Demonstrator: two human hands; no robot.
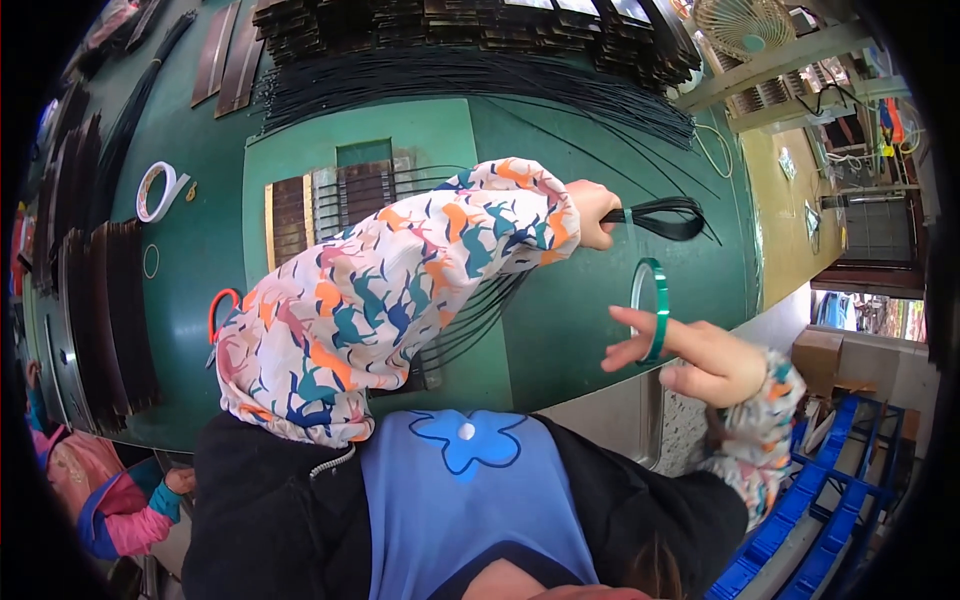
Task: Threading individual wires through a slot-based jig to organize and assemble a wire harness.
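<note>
Stretched across the bench, my left hand (595,212) is closed around a bundle of thin black cables (672,218). Their looped end sticks out to the right of my fist. The rest of the cables run back under my sleeve toward flat dark strips with cables attached (365,190), partly hidden by my arm. Nearer to me on the right, my right hand (710,362) carries a roll of green tape (660,312) hung over its outstretched fingers. A thin strip of tape reaches up from the roll to the bundle beside my left hand.
Long black cables (470,85) and stacked dark strips (380,25) lie along the far side of the green bench. At left are a white tape roll (155,192), red-handled scissors (222,308) and more strips (120,310). Blue racks (820,490) stand at lower right; another person's sleeve (135,510) shows lower left.
</note>
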